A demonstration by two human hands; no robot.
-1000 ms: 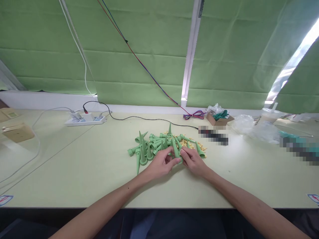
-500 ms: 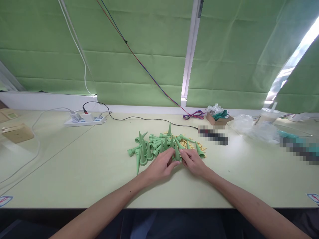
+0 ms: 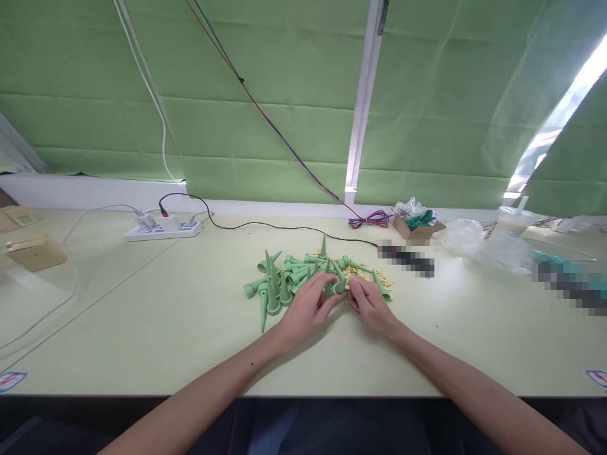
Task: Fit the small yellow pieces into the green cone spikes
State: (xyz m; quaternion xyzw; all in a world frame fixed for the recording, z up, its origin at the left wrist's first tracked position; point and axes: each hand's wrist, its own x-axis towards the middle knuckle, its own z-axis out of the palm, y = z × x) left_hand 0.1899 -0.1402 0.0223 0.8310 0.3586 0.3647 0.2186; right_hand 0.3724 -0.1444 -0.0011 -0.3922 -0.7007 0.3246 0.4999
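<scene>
My left hand (image 3: 307, 308) grips a green plastic spike (image 3: 339, 286) by its wide end, thumb below and fingers above. The spike leans, its point up and away to the left. Close beside that wide end, my right hand (image 3: 370, 304) is closed in a pinch on a small yellow piece (image 3: 348, 287), mostly covered by the fingertips. Just beyond and to the left of my hands spreads a pile of similar green spikes (image 3: 272, 294), some upright on their wide ends, others lying down. Behind my right hand lie many loose yellow pieces (image 3: 382, 277).
A white power strip (image 3: 164, 230) sits at the back left, and a black cable crosses the table from it. Towards the back right are a small cardboard box (image 3: 417, 229), coiled wires (image 3: 374, 219), a plastic bag (image 3: 505, 251) and a lidded cup (image 3: 509, 221).
The green spike in my left hand has tipped from nearly upright to leaning. A yellow piece now shows at my right fingertips, beside the spike's wide end.
</scene>
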